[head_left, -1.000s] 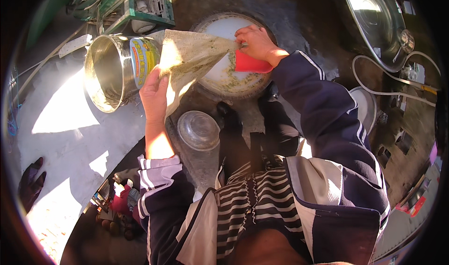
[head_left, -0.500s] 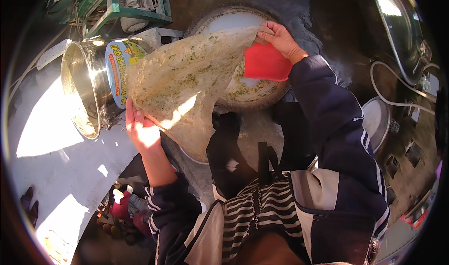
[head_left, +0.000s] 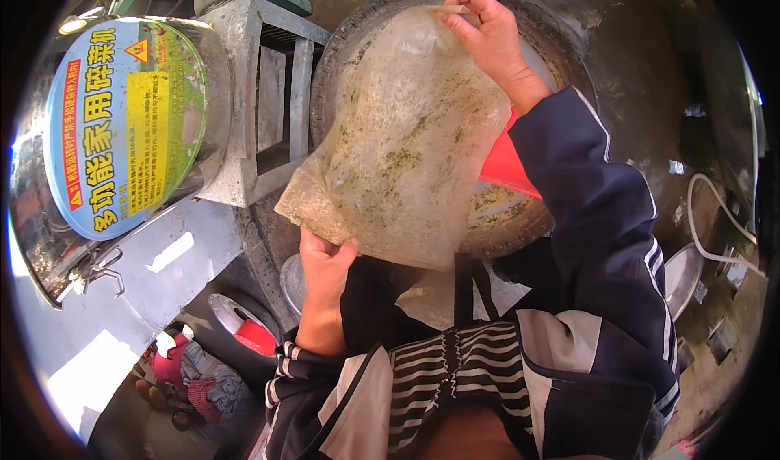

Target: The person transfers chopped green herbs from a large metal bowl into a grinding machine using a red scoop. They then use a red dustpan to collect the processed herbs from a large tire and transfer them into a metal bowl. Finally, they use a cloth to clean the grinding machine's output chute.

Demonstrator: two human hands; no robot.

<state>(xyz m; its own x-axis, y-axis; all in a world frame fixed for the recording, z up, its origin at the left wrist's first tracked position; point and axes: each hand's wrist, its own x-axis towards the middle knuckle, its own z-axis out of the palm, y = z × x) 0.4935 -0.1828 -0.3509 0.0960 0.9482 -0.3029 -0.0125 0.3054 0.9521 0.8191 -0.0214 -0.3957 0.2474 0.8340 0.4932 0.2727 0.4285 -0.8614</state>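
Note:
A thin, translucent beige mesh cloth (head_left: pixel 390 135), perhaps a bag, is stretched between my hands and speckled with green bits. My left hand (head_left: pixel 325 269) is closed on its lower left edge, thumb on top. At the far upper corner my right hand (head_left: pixel 491 41) pinches the fabric between thumb and fingers. Beneath the cloth is a wide round basin (head_left: pixel 520 212) with a dark, ribbed rim and greenish residue inside. A red plastic piece (head_left: pixel 508 163) shows by my right forearm; the cloth and my arm hide much of it.
A shiny metal drum (head_left: pixel 219 94) with a blue and yellow label stands at left beside a grey metal frame (head_left: pixel 252 167). Below are a pale ledge (head_left: pixel 175 245) and a container with something red (head_left: pixel 256 338). A white hose (head_left: pixel 699 216) curves at right.
My left hand has moved right, away from the drum, bringing the cloth over the basin. My right hand still pinches its corner. The view has shifted, and the drum's label now faces me more fully.

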